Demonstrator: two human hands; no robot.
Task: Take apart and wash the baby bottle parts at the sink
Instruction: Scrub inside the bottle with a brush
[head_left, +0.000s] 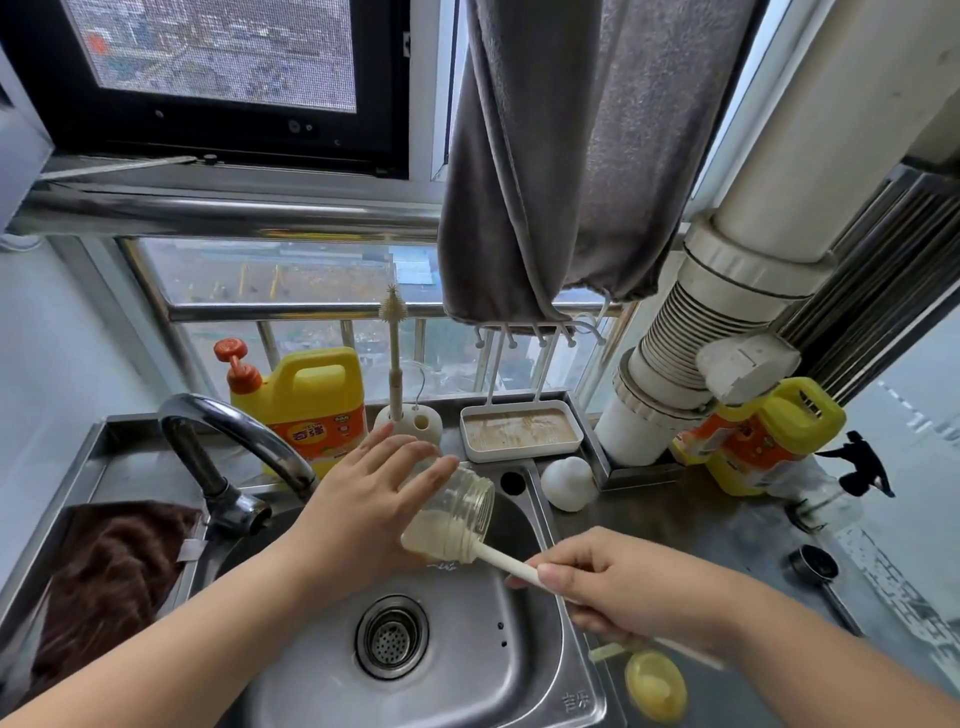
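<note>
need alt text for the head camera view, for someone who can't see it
Over a steel sink, the left hand holds a clear baby bottle tilted on its side while the right hand grips a bottle brush pushed into its mouth. A faucet, yellow detergent jug and drying rack tray stand behind.

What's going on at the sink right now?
A person is scrubbing a clear baby bottle over the steel sink. The left hand holds the tilted bottle, and the right hand grips a cream bottle brush whose head is inside it. The faucet is not running. A yellow cap lies on the counter nearby.
</note>
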